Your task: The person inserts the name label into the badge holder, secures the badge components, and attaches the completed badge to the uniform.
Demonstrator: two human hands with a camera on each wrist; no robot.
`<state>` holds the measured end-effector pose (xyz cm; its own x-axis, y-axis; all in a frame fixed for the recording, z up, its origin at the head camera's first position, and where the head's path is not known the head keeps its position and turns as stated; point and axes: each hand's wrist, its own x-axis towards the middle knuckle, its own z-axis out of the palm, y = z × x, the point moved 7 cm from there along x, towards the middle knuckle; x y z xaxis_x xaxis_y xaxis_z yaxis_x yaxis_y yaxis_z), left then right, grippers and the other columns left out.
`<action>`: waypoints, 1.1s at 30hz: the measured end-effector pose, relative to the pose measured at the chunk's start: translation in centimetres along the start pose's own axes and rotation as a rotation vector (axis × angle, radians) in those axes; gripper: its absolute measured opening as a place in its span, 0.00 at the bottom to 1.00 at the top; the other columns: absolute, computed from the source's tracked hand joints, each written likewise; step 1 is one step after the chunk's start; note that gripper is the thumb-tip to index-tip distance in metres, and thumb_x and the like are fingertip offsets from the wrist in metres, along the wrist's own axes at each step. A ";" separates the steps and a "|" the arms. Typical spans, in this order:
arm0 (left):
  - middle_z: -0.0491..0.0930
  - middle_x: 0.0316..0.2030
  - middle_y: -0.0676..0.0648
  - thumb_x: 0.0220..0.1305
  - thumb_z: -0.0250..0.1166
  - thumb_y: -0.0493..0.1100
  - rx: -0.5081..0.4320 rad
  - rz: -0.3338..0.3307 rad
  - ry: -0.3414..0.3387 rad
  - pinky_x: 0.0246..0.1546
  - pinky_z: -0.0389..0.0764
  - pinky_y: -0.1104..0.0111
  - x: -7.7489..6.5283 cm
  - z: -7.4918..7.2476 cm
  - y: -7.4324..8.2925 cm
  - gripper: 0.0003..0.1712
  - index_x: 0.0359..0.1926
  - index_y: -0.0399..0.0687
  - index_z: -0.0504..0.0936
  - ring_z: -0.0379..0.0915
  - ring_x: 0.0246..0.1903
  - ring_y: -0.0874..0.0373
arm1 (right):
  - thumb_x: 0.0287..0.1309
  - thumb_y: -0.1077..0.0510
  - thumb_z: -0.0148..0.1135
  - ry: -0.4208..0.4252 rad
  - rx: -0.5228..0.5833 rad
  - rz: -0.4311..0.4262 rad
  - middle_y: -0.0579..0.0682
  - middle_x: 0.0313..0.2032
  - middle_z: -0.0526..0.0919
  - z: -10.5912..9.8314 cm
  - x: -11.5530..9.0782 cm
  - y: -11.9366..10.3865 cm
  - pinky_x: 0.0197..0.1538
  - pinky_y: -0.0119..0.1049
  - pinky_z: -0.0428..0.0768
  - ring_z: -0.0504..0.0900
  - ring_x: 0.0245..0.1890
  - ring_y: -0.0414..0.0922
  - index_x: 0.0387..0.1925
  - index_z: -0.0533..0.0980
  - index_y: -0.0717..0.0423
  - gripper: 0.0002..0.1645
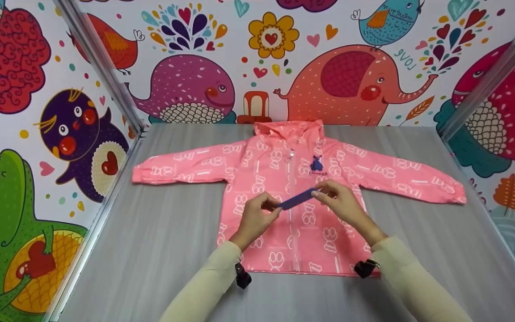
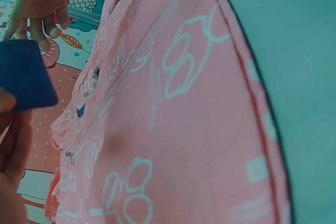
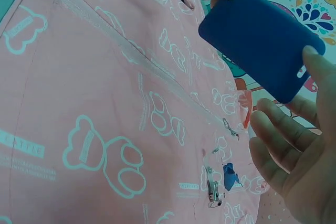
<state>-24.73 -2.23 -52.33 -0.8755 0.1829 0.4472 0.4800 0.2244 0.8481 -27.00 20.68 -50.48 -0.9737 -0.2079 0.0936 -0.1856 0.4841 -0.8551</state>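
Note:
A flat blue card holder (image 1: 299, 199) with rounded corners is held tilted above the front of a pink hooded jacket (image 1: 257, 179). My left hand (image 1: 257, 218) pinches its left end, while my right hand (image 1: 341, 205) grips the other end between thumb and fingers. In the right wrist view, the broad blue face of the card holder (image 3: 257, 40) shows a small slot by my right thumb. The jacket lies spread flat, sleeves out to both sides and front zipped. White cartoon outlines cover it, with a dark blue figure printed on the chest.
A grey tabletop (image 1: 163, 237) carries the jacket. Walls (image 1: 266, 76) printed with colourful animals stand at the back and both sides, with metal strips (image 1: 101, 67) at the corners. Small metal pieces (image 3: 212, 184) lie on the jacket near its zipper.

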 end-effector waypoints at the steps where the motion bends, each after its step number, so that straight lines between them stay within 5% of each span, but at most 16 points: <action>1: 0.85 0.30 0.45 0.52 0.71 0.29 0.033 0.036 0.015 0.36 0.86 0.69 0.0 0.0 0.3 0.08 0.32 0.43 0.82 0.84 0.30 0.54 | 0.64 0.50 0.64 -0.017 0.016 0.014 0.58 0.36 0.86 0.1 -0.1 -0.1 0.35 0.30 0.79 0.81 0.30 0.39 0.49 0.81 0.54 0.16; 8: 0.81 0.27 0.51 0.47 0.73 0.30 0.267 0.227 0.089 0.34 0.82 0.75 -0.4 0.5 2.1 0.11 0.29 0.46 0.82 0.81 0.29 0.57 | 0.68 0.57 0.59 -0.092 0.166 0.089 0.65 0.41 0.86 0.4 -0.2 -1.4 0.42 0.39 0.86 0.86 0.38 0.54 0.54 0.77 0.69 0.20; 14: 0.80 0.29 0.53 0.47 0.74 0.35 0.407 0.300 0.013 0.37 0.80 0.74 -0.8 1.5 2.9 0.11 0.30 0.48 0.80 0.76 0.33 0.61 | 0.65 0.57 0.63 -0.058 0.216 0.106 0.62 0.44 0.87 0.1 0.0 -0.6 0.45 0.39 0.85 0.86 0.37 0.41 0.54 0.79 0.64 0.19; 23: 0.76 0.44 0.54 0.52 0.77 0.47 0.351 0.170 -0.187 0.52 0.80 0.70 -0.8 2.5 1.6 0.15 0.41 0.54 0.83 0.71 0.48 0.61 | 0.63 0.62 0.63 -0.060 0.218 0.027 0.65 0.52 0.84 0.1 0.1 -0.2 0.48 0.27 0.84 0.86 0.42 0.38 0.57 0.79 0.60 0.20; 27: 0.74 0.46 0.53 0.58 0.73 0.47 0.283 0.111 -0.153 0.53 0.79 0.70 -0.4 2.1 1.0 0.13 0.44 0.54 0.84 0.70 0.50 0.61 | 0.63 0.66 0.62 -0.056 0.235 -0.016 0.66 0.56 0.82 -0.2 -0.1 -1.3 0.48 0.27 0.84 0.87 0.46 0.43 0.56 0.79 0.63 0.20; 33: 0.79 0.47 0.48 0.62 0.67 0.35 0.109 0.050 -0.090 0.49 0.83 0.62 0.3 1.3 0.2 0.15 0.50 0.47 0.83 0.78 0.46 0.51 | 0.65 0.62 0.62 -0.062 0.187 -0.044 0.59 0.58 0.82 -0.5 0.1 -1.2 0.49 0.27 0.83 0.87 0.49 0.45 0.59 0.79 0.54 0.21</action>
<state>-24.81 -0.90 -52.36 -0.8441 0.2806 0.4570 0.5307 0.3147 0.7870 -27.00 20.51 -49.23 -0.9540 -0.2803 0.1062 -0.1943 0.3083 -0.9312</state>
